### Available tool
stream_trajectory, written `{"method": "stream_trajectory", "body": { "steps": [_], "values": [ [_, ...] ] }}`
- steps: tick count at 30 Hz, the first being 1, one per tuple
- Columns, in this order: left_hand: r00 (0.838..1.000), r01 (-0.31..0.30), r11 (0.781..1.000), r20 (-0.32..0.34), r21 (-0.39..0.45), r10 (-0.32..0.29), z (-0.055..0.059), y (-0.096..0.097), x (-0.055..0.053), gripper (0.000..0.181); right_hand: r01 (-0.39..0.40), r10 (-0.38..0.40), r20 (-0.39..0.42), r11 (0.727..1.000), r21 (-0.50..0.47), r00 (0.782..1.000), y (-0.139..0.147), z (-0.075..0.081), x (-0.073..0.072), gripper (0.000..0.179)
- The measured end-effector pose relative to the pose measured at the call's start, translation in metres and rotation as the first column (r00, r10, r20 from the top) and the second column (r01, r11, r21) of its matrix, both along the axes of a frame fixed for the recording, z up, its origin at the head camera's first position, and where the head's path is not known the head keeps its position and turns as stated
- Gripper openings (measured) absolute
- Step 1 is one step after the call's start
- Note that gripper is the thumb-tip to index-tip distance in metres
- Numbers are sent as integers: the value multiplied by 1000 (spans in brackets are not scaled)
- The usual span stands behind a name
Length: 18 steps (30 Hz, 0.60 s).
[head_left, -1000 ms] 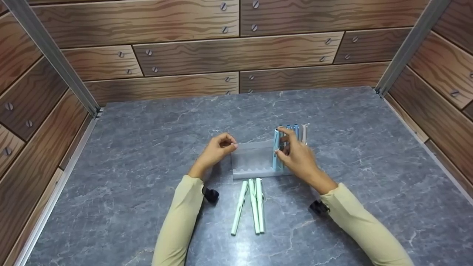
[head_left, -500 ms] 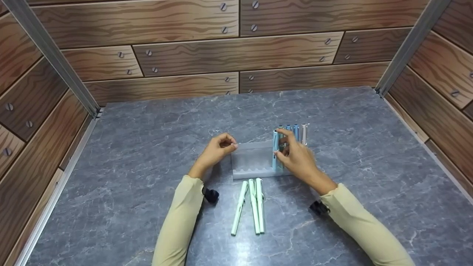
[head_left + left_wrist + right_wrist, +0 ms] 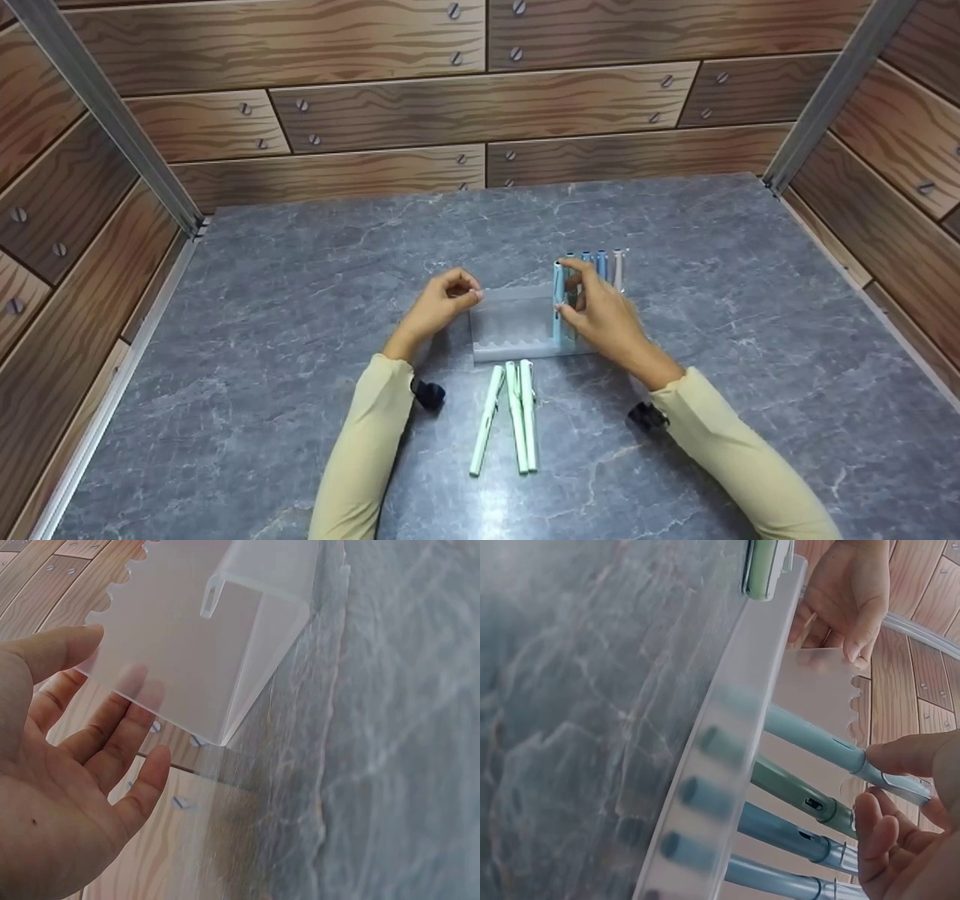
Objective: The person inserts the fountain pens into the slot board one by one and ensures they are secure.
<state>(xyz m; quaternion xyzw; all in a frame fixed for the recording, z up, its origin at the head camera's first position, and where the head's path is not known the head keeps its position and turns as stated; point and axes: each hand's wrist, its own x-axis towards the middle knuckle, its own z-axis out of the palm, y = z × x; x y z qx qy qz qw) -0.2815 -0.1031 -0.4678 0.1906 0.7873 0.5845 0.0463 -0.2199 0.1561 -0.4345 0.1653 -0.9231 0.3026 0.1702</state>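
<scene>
A frosted clear pen rack (image 3: pixel 514 319) with a notched edge stands mid-table. My left hand (image 3: pixel 439 304) pinches its upper left corner between thumb and fingers, seen closely in the left wrist view. With thumb and fingers, my right hand (image 3: pixel 606 315) holds a light blue pen (image 3: pixel 814 736) that stands nearly upright in the rack, its lower end behind the front lip. Beside it stand a dark green pen (image 3: pixel 787 787), blue pens (image 3: pixel 780 831) and a pale grey pen (image 3: pixel 619 268), partly hidden by the right hand in the head view.
In front of the rack, three mint green pens (image 3: pixel 487 420) lie on the grey marbled table (image 3: pixel 300 255). Wood-patterned walls (image 3: pixel 480 112) with metal corner posts (image 3: pixel 817 97) enclose the back and sides.
The light blue pen has shifted slightly left and straightened in the rack, my right fingers moving with it. My left hand keeps its place at the rack's corner.
</scene>
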Motion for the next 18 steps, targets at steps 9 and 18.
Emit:
{"method": "stream_trajectory", "body": {
  "steps": [9,18],
  "values": [
    [1000,10,1000,27,-11,-10,0,0,0,10,22,-20,-33,999,48,999,0,0,-5,63],
    [1000,12,1000,12,13,-12,0,0,-1,11,49,-49,-1,996,70,999,-1,2,-10,64]
  ]
}}
